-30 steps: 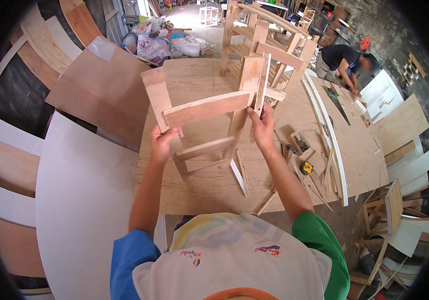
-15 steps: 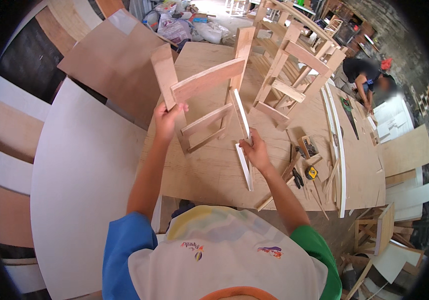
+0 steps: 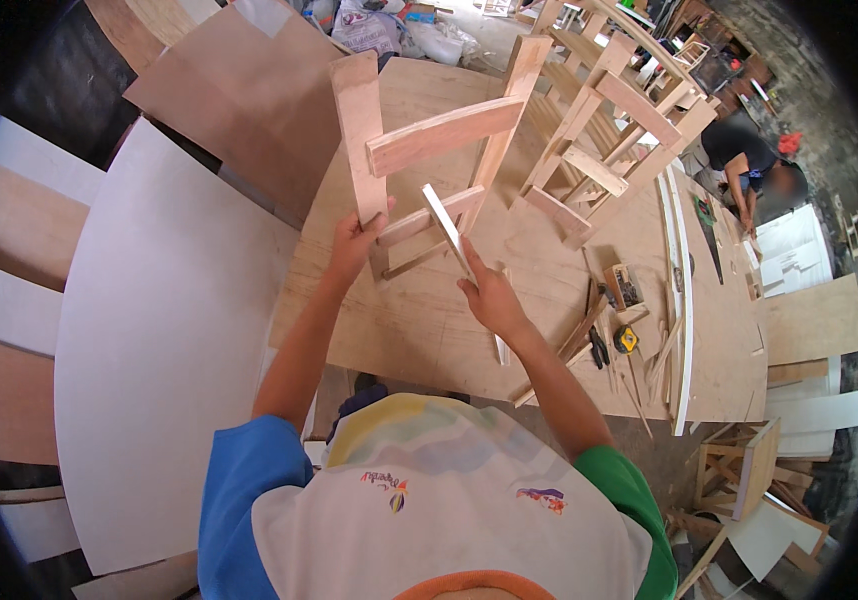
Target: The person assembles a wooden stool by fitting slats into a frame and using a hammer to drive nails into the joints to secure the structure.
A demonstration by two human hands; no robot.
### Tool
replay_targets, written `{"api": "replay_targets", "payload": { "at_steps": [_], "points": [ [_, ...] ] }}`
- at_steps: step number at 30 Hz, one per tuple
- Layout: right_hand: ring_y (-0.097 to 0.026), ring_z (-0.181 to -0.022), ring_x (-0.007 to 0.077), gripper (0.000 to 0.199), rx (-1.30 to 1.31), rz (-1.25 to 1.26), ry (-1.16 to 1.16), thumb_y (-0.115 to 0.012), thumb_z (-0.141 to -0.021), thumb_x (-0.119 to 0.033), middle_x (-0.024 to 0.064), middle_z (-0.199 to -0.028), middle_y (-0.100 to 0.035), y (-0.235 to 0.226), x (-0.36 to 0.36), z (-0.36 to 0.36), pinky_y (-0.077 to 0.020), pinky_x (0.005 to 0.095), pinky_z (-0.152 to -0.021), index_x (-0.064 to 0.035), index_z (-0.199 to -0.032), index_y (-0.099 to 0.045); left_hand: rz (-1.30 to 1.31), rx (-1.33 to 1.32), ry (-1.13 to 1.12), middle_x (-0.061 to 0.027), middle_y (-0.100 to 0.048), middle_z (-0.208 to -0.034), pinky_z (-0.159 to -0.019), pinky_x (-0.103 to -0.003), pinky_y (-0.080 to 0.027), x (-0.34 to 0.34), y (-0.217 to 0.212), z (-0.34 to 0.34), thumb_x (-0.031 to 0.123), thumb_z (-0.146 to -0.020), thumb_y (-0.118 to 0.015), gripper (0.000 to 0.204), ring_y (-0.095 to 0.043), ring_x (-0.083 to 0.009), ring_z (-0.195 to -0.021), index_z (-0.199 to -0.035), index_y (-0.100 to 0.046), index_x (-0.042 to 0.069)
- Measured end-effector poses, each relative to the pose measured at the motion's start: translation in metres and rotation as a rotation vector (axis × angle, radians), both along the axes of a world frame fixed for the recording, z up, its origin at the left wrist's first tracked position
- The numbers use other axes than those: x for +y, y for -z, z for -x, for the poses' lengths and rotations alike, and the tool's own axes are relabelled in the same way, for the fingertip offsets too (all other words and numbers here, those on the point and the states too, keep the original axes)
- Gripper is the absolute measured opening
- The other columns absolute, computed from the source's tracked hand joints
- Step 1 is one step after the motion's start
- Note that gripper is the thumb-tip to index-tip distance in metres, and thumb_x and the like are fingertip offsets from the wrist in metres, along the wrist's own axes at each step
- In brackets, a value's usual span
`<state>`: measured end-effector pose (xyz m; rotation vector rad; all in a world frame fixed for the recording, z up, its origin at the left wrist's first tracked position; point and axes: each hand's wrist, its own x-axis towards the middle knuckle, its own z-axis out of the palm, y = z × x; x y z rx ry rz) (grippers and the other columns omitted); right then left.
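Note:
An unpainted wooden chair frame (image 3: 444,136), with two posts and crosspieces, stands on the plywood table (image 3: 419,325) in front of me. My left hand (image 3: 355,245) is closed around its left post, below the wide top rail. In my right hand (image 3: 494,297) is a narrow wooden strip (image 3: 441,216) with a white face, slanting up and left before the frame's lower crosspiece. I cannot tell whether the strip touches the frame. A second white strip (image 3: 502,350) lies by the table's near edge, partly hidden by my right forearm.
Right of the frame stands another chair frame (image 3: 639,105). Nearer lie a small box of hardware (image 3: 624,288), a yellow tape measure (image 3: 626,339), pliers (image 3: 599,347) and long white strips (image 3: 679,300). A large white panel (image 3: 164,350) is at left; a person (image 3: 739,160) bends at far right.
My right hand has moved up and left with its strip, which now tilts left across the frame's lower part. My left hand still grips the post. The view has shifted slightly.

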<state>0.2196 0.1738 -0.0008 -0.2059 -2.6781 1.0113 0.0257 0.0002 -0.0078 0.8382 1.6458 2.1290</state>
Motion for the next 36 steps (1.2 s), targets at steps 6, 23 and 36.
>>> {"api": "replay_targets", "payload": {
  "at_steps": [6, 23, 36],
  "points": [
    [-0.058, -0.070, 0.0441, 0.076, -0.058, -0.054, 0.032, -0.059, -0.084, -0.008, 0.0276, -0.074, -0.059, -0.001, -0.004, 0.000, -0.0452, 0.0494, -0.067, -0.0132, -0.147, -0.017, 0.149, -0.028, -0.037, -0.0082, -0.062, -0.111, -0.094, -0.031, -0.042, -0.008, 0.065, -0.004, 0.010, -0.083, -0.065, 0.036, -0.056, -0.0163, -0.106, -0.116, -0.058, -0.001],
    [-0.057, -0.067, 0.0434, 0.072, -0.210, 0.122, 0.056, -0.051, -0.079, -0.005, 0.0282, -0.077, -0.058, 0.089, -0.024, -0.057, -0.0443, 0.0489, -0.063, -0.0105, -0.145, -0.022, 0.352, -0.052, -0.141, -0.0079, -0.069, -0.096, -0.080, -0.027, -0.048, -0.004, 0.153, -0.008, 0.017, -0.089, -0.061, 0.025, -0.063, -0.0139, -0.091, -0.105, -0.065, -0.001],
    [-0.057, -0.065, 0.0457, 0.070, -0.278, 0.160, -0.076, -0.051, -0.078, -0.006, 0.0303, -0.069, -0.056, 0.112, -0.044, -0.002, -0.0442, 0.0511, -0.064, -0.0047, -0.143, -0.025, 0.349, -0.039, -0.111, -0.0066, -0.068, -0.098, -0.083, -0.028, -0.046, -0.007, 0.153, -0.005, 0.005, -0.087, -0.059, 0.020, -0.061, -0.0131, -0.092, -0.105, -0.065, 0.001]
  ]
}}
